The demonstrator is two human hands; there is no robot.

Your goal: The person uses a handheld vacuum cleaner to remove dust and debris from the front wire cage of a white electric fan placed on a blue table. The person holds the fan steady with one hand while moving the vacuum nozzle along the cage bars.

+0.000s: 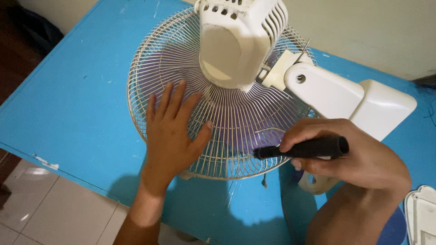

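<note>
My left hand (170,131) lies flat, fingers spread, on the fan grille (227,136); my right hand (349,156) grips a black brush (302,148), bristles touching the grille between both hands; blue table (68,104) underneath.

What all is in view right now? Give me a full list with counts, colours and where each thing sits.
Fan grille: one, pale wire, lying flat on the table, centre.
Fan blades: purple, seen through the grille wires; count cannot be told.
Motor housing: one, white, vented, standing up from the grille's middle, top centre.
Fan neck and base: one, white, reaching right from the motor.
Table: one, blue, under everything.
Floor tiles: white, bottom left.
White plastic part: one, bottom right edge, cut off by the frame.
Black tool handle: one, its tip at the grille's lower right rim.
Left hand: pressed flat on the grille.
Right hand: gripping the black tool handle.
</note>
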